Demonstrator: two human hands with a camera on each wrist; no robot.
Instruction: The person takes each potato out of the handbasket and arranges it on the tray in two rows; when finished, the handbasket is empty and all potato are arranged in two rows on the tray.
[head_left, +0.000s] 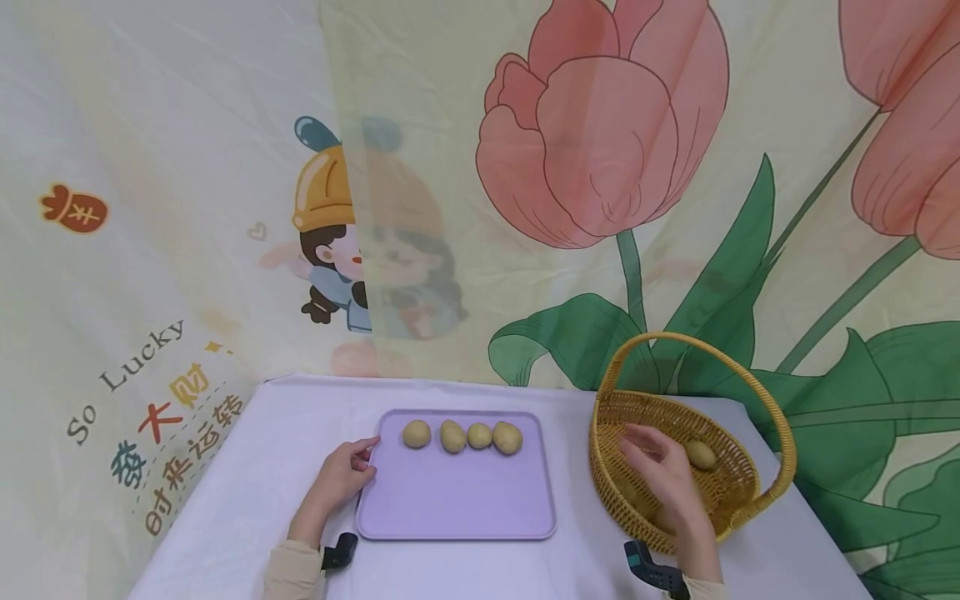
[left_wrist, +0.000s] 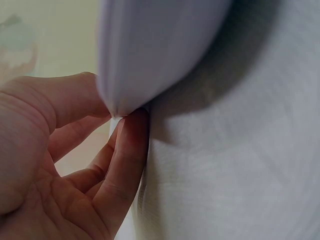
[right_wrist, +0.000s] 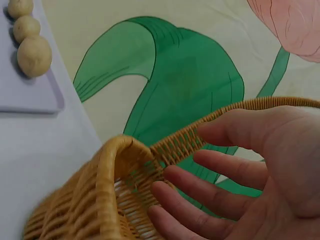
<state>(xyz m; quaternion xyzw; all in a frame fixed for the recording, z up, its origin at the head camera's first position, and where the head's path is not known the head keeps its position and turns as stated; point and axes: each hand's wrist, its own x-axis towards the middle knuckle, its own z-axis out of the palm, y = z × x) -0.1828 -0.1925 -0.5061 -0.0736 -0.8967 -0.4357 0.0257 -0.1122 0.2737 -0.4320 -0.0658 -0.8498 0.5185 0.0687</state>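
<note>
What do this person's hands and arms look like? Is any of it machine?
No machine arms here: the left hand and right hand are a person's, with no gloves or rings visible. Light beige sleeves cover the forearms' visible lower ends. Each wrist wears a small black gadget; the right one shows a teal patch.

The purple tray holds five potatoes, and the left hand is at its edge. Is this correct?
The number is wrong: the head view shows four potatoes on the purple tray, not five. The left hand is indeed at the tray's edge.
</note>
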